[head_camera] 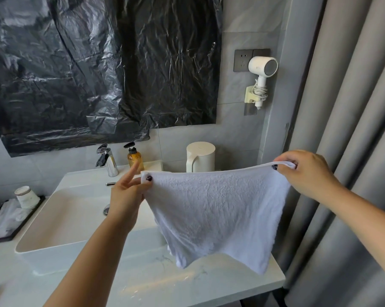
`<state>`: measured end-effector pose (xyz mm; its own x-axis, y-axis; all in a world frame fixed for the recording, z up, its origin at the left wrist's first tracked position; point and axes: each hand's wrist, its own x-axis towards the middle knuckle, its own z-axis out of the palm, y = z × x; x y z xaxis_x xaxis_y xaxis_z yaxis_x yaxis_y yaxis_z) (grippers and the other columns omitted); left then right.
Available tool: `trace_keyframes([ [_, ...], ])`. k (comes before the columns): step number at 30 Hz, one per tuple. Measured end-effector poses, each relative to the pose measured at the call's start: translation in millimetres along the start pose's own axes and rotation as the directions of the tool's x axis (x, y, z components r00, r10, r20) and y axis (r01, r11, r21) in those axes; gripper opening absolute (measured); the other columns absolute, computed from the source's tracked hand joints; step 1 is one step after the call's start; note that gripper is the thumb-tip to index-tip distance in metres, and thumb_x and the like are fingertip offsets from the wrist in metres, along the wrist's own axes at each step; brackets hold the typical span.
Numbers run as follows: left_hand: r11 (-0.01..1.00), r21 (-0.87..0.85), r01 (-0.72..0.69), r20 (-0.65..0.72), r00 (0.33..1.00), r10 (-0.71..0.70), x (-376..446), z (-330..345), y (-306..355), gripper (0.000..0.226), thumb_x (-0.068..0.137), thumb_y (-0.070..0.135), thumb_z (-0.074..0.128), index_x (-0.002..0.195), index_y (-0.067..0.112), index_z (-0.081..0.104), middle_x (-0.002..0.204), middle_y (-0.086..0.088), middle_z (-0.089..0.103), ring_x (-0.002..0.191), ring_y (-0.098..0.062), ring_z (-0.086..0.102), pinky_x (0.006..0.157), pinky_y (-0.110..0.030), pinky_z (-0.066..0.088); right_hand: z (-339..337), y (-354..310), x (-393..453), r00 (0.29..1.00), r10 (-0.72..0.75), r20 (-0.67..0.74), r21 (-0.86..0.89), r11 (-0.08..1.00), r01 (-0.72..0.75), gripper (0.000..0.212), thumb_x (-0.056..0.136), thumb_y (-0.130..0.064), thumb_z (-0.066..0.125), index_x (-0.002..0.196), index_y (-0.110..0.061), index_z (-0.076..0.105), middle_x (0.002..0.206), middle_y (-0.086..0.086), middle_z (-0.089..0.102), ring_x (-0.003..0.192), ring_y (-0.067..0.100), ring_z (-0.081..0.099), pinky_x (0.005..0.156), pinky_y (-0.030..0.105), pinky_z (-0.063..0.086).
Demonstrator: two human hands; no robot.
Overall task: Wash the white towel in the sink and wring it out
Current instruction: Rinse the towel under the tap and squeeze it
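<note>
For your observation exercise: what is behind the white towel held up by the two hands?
Behind the white towel show the counter, part of the sink and the white kettle, its base covered. Whatever else stands on the counter there is hidden.

Black plastic sheeting [98,69] covers the wall above the bench [187,282], crinkled and glossy, its lower edge hanging just above the tap. An amber pump bottle [134,157] with a black top stands just right of the tap. Further right, a white kettle [200,156] stands against the wall, handle to the left. Higher up, a white hairdryer [262,72] hangs in a wall holder, cord coiled round its handle, beside a grey socket plate [242,60]. At the left edge a dark tray [21,224] holds stacked paper cups [27,197] and clear wrapped items. Grey curtains [346,107] hang along the right side.
</note>
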<state>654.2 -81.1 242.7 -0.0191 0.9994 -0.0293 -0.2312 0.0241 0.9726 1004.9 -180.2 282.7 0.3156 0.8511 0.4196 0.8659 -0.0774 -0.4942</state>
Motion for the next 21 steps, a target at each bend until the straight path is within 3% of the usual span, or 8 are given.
trace_keyframes([
  [2, 0.994, 0.106, -0.005, -0.011, 1.000, 0.006, 7, 3, 1, 0.026, 0.090, -0.008, 0.062, 0.108, 0.007, 0.070, 0.095, -0.010, 0.070, 0.098, -0.028, 0.062, 0.087, -0.036, 0.052, -4, -4, 4, 0.993, 0.076, 0.086, -0.012, 0.997, -0.075, 0.015, 0.087, -0.012, 0.061, 0.081, -0.024, 0.069, 0.082, -0.003, 0.066, 0.076, 0.015, 0.057, 0.059, 0.013, 0.037],
  [4, 0.982, 0.146, 0.117, -0.044, 0.993, -0.111, 13, 7, 0, 0.013, 0.088, -0.006, 0.062, 0.094, 0.003, 0.070, 0.098, -0.018, 0.070, 0.093, -0.030, 0.061, 0.076, -0.033, 0.052, 0, -8, 9, 0.958, 0.228, 0.175, 0.023, 0.972, -0.235, 0.012, 0.084, -0.011, 0.062, 0.079, -0.022, 0.064, 0.076, 0.002, 0.064, 0.066, 0.022, 0.059, 0.052, 0.021, 0.040],
  [8, 0.902, -0.063, 0.427, 0.029, 0.904, -0.426, 6, 34, -8, 0.028, 0.086, 0.000, 0.060, 0.114, 0.001, 0.058, 0.103, -0.020, 0.065, 0.085, -0.028, 0.062, 0.066, -0.035, 0.051, 16, -25, 2, 0.859, 0.410, 0.306, 0.257, 0.833, -0.490, 0.019, 0.080, 0.004, 0.049, 0.081, -0.007, 0.064, 0.060, 0.013, 0.056, 0.041, 0.026, 0.051, 0.042, 0.021, 0.036],
  [12, 0.944, -0.091, 0.316, 0.079, 0.948, -0.310, -21, 77, -13, 0.014, 0.085, -0.002, 0.064, 0.097, -0.002, 0.058, 0.100, -0.018, 0.068, 0.087, -0.029, 0.066, 0.069, -0.035, 0.055, 16, -55, -12, 0.783, 0.319, 0.533, 0.543, 0.581, -0.606, 0.025, 0.080, 0.010, 0.048, 0.077, -0.002, 0.070, 0.066, 0.016, 0.062, 0.047, 0.021, 0.060, 0.044, 0.023, 0.047],
  [15, 0.994, 0.001, 0.112, 0.083, 0.990, -0.112, -37, 90, -12, 0.022, 0.083, 0.002, 0.071, 0.102, 0.005, 0.059, 0.091, -0.014, 0.067, 0.082, -0.025, 0.066, 0.074, -0.037, 0.055, 4, -74, -25, 0.760, 0.067, 0.647, 0.616, 0.543, -0.572, 0.027, 0.087, 0.012, 0.050, 0.097, 0.000, 0.071, 0.090, 0.017, 0.073, 0.076, 0.022, 0.073, 0.068, 0.028, 0.061],
  [17, 1.000, 0.026, 0.017, 0.149, 0.989, -0.021, -44, 89, -9, 0.022, 0.082, 0.004, 0.075, 0.102, 0.005, 0.065, 0.091, -0.016, 0.073, 0.085, -0.026, 0.070, 0.084, -0.042, 0.056, -3, -82, -33, 0.777, -0.033, 0.629, 0.577, 0.690, -0.437, 0.029, 0.086, 0.012, 0.057, 0.103, -0.007, 0.071, 0.096, 0.012, 0.076, 0.093, 0.020, 0.073, 0.081, 0.027, 0.059],
  [19, 0.999, 0.031, -0.023, 0.208, 0.978, 0.016, -51, 86, -6, 0.016, 0.081, 0.004, 0.076, 0.097, 0.005, 0.070, 0.091, -0.018, 0.074, 0.087, -0.029, 0.070, 0.087, -0.046, 0.055, -4, -85, -40, 0.879, -0.042, 0.476, 0.462, 0.862, -0.210, 0.023, 0.082, 0.006, 0.065, 0.093, -0.013, 0.074, 0.084, 0.004, 0.077, 0.087, 0.018, 0.073, 0.082, 0.028, 0.059],
  [21, 0.998, 0.028, -0.054, 0.244, 0.969, 0.045, -58, 86, -4, 0.011, 0.081, 0.003, 0.076, 0.089, 0.007, 0.071, 0.089, -0.019, 0.074, 0.086, -0.032, 0.069, 0.084, -0.045, 0.055, 1, -88, -45, 0.940, -0.095, 0.329, 0.419, 0.906, -0.055, 0.014, 0.082, 0.000, 0.068, 0.086, -0.011, 0.075, 0.072, -0.001, 0.075, 0.071, 0.014, 0.073, 0.077, 0.028, 0.060],
])
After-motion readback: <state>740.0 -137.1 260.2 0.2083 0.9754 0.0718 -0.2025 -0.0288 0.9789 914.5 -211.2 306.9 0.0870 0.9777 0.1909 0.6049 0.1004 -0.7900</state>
